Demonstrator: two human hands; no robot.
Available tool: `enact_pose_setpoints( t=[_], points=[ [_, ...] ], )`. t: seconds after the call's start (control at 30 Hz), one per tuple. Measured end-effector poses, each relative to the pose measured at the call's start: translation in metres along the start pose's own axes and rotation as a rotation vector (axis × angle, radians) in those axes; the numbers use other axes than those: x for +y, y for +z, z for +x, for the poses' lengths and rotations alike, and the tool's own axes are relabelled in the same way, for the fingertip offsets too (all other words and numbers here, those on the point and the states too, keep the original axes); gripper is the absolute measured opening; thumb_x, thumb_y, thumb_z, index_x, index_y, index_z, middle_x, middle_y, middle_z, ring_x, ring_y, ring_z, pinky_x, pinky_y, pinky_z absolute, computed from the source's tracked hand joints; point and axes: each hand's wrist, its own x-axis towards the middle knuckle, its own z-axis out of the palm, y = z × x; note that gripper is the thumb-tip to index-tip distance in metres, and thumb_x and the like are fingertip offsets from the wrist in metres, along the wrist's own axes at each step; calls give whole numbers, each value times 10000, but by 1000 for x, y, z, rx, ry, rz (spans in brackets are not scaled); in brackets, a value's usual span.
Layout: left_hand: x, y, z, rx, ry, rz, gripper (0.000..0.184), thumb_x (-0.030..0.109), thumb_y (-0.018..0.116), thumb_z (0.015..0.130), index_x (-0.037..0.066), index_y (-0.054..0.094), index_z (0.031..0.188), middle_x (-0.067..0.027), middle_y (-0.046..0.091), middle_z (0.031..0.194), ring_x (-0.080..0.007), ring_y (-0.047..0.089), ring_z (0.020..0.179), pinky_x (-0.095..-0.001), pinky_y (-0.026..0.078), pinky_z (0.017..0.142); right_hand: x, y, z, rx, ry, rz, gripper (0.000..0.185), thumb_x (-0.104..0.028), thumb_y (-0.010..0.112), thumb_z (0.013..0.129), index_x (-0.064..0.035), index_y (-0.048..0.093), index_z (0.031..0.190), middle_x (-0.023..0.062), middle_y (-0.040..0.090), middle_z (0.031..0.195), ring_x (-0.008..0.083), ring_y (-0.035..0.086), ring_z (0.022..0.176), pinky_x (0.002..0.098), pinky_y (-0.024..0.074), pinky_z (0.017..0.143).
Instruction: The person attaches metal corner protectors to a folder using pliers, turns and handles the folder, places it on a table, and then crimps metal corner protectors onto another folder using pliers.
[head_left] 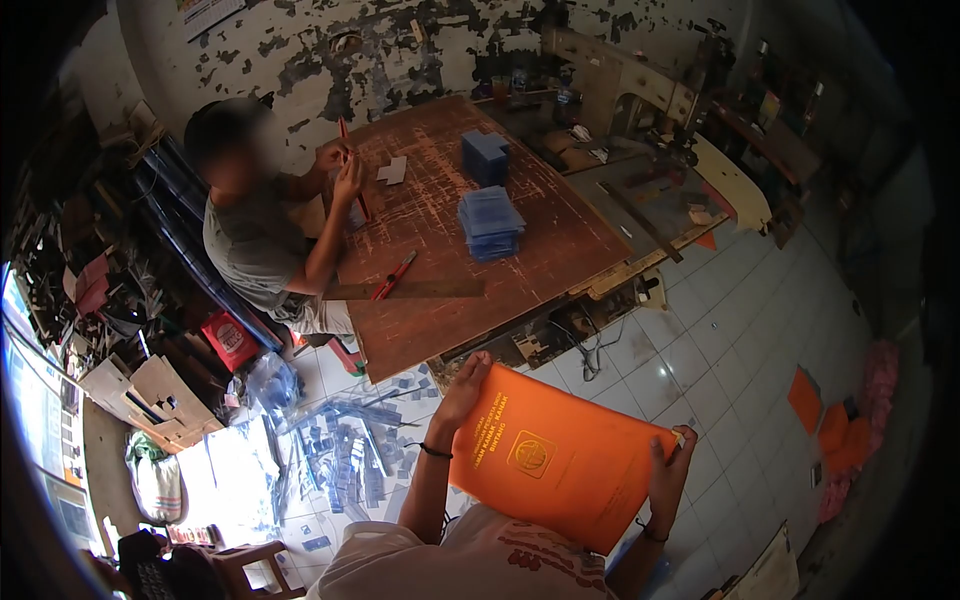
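Note:
An orange folder (570, 450) with gold lettering and a round gold emblem is held up before my chest, slightly tilted. My left hand (462, 392) grips its upper left edge, the fingers partly hidden behind it. On the opposite edge, my right hand (670, 472) is closed around the side near the upper right corner. Beyond the folder stands a worn reddish-brown table (420, 340). Whether the folder has pages inside cannot be seen.
A co-worker (250, 240) sits at the table's left, handling a small item. On the tabletop are stacked blue plastic sheets (490, 222), a blue block (485, 158), a red cutter (395, 275) and a wooden ruler (410, 290). Blue scraps (350, 460) litter the floor; orange sheets (840, 440) lie right.

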Motion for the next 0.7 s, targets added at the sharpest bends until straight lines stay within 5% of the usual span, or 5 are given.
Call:
enact_pose_setpoints(
  t=[0.43, 0.7],
  points=[
    [7, 3, -5, -1, -35, -10, 193, 268, 448, 1022, 88, 516, 1014, 68, 438, 936, -44, 383, 901, -184, 309, 858, -1, 0, -2, 0, 7, -2, 350, -137, 574, 938, -79, 348, 1200, 105, 582, 950, 144, 541, 853, 280, 442, 766],
    [7, 4, -6, 8, -19, 3, 197, 278, 445, 1022, 102, 534, 1021, 80, 447, 882, -13, 422, 822, -178, 372, 765, 4, -1, -4, 3, 7, 0, 371, -178, 584, 941, -89, 348, 1213, 90, 574, 930, 136, 528, 839, 276, 434, 764]
  ],
)
